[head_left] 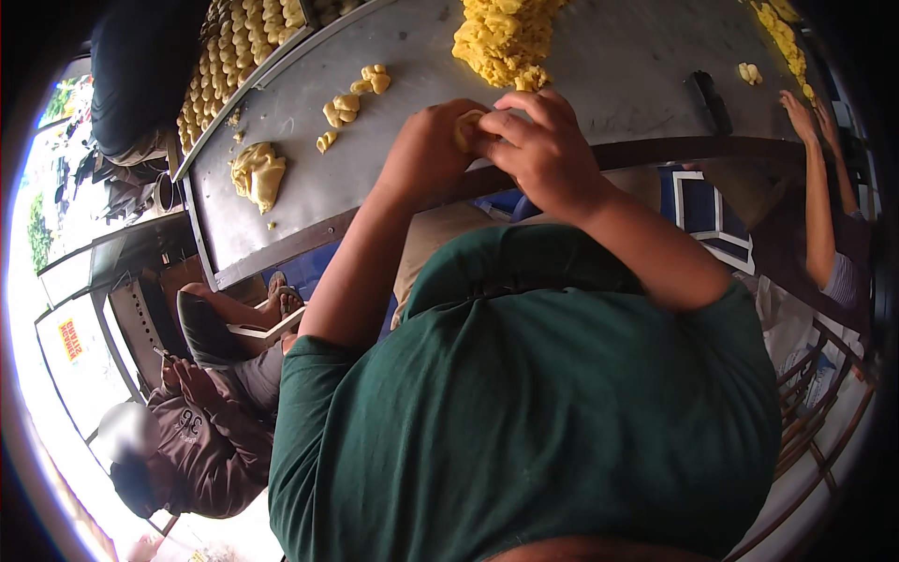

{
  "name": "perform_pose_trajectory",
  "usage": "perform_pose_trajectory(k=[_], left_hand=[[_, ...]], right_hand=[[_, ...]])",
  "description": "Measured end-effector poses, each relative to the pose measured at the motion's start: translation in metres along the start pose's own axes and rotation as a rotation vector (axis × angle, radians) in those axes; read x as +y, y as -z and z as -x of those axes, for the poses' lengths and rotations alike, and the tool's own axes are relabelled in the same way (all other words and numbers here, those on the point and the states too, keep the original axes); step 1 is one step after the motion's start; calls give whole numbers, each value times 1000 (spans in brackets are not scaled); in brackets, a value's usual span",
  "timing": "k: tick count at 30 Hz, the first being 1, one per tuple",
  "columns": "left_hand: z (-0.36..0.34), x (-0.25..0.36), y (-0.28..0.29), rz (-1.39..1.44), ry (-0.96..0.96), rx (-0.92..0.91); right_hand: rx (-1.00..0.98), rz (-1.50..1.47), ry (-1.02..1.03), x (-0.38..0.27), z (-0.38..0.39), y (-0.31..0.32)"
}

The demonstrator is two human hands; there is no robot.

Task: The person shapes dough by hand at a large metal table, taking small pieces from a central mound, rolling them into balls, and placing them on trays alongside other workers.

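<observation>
Above the near edge of the metal table (403,47), my two hands meet around a small piece of pale yellow dough (468,129). My left hand (433,148) is curled round it from the left. The fingers of my right hand (548,145) are bent and press on it from the other side; they partly hide it. Just beyond my hands rises a mound of crumbly, deeper yellow filling (504,42). Left of my left hand lie small dough pieces (342,110) in a loose line, and a larger smooth dough lump (257,176).
A tray of many small round dough balls (245,56) stands at the far left. On the right are a black object (709,103), a small dough piece (749,73) and another person's hands (801,117) by a yellow strip. A seated person (211,431) is at lower left.
</observation>
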State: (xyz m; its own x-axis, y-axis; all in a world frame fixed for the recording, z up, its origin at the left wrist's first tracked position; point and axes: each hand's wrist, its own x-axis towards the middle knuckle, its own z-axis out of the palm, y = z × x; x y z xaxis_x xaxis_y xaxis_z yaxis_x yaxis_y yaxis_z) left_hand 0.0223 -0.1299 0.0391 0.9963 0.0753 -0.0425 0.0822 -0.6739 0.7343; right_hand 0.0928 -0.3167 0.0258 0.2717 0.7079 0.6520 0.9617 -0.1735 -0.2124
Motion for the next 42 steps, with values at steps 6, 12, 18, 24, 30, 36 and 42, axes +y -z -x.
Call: perform_pose_trajectory(k=[6,12,18,24,30,36,42], left_hand=[[1,-4,-11,198,100,90],[5,-11,-14,204,104,-13],[3,-19,-6,171,155,103],[0,-9,-3,-19,49,29],[-2,2,1,97,144,65],[-1,9,-15,43,5,211],[-1,-4,-21,279,-127,392]], right_hand=[[-181,-910,-805,15,-7,-7],[-78,-143,28,17,-2,-14],[-137,-523,-290,26,-10,-23],[-144,-246,-107,16,-24,-15],[-199,-531,-332,19,-23,-13],[-263,-393,-352,26,-14,-22],[4,-551,-547,2,-31,-6]])
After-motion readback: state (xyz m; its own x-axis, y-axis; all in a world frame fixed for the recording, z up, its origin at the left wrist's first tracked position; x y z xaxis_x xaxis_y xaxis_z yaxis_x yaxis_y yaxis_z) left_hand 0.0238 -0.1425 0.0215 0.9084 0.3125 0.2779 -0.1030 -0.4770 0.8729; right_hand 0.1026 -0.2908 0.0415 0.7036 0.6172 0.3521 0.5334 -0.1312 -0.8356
